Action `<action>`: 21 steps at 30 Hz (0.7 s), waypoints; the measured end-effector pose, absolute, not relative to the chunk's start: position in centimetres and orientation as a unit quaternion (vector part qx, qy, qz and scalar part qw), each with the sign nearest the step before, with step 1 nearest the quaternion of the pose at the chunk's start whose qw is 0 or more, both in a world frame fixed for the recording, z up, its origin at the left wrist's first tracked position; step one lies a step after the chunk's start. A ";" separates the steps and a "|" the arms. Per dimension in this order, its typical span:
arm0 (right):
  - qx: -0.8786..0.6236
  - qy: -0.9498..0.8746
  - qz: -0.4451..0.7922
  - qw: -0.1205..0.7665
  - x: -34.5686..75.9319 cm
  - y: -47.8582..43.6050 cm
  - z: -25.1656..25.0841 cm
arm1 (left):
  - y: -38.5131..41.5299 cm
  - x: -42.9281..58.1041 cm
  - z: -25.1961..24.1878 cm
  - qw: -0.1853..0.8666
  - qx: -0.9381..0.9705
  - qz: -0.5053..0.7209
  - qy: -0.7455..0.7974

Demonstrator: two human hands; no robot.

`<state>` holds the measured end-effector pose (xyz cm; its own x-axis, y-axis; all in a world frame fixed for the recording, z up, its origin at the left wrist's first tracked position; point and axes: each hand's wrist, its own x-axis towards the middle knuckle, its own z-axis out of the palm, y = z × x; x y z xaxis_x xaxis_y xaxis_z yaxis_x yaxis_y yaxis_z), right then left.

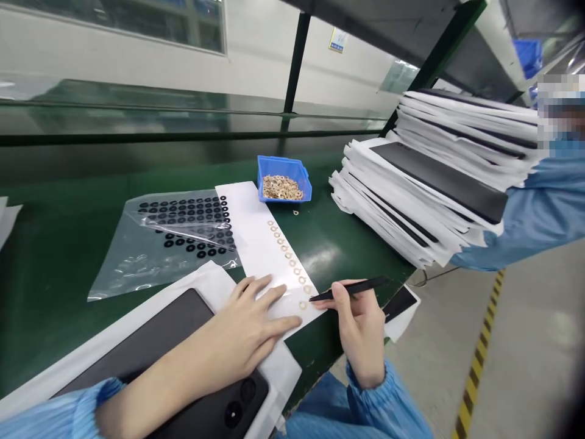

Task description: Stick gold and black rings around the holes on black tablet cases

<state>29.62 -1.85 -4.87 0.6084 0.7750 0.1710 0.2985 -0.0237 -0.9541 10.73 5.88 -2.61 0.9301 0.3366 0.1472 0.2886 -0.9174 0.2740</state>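
My left hand (258,314) lies with fingers spread on a white paper strip (247,225). A row of small gold-coloured rings (291,262) runs along the strip's right edge. In my right hand (361,329) is a pair of black tweezers (350,289), its tip close beside the nearest ring. Whether the tip touches that ring I cannot tell. Under my left forearm is a dark flat panel (155,332) on white wrapping, with round openings at its near end. A clear plastic sheet (123,268) with rows of black rings (196,213) lies left of the strip.
A blue bin (299,171) full of gold-coloured rings stands behind the strip; one loose ring (295,213) lies before it. Stacked dark panels in white sheets (388,195) rise at the right. Beside them is another person's blue sleeve (543,213). A green post (297,67) stands behind.
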 end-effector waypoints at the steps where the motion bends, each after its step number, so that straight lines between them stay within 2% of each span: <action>1: -0.694 -0.398 0.194 0.568 29.6 -1.8 -4.8 | 5.9 10.7 -2.8 0.126 0.974 0.099 0.161; 10: -0.703 -0.443 0.173 0.529 29.4 -1.7 -4.4 | 5.9 10.6 -3.2 0.125 0.973 0.107 0.164; 21: -0.692 -0.437 0.189 0.542 29.5 -1.6 -4.5 | 5.8 10.8 -2.8 0.116 0.974 0.099 0.165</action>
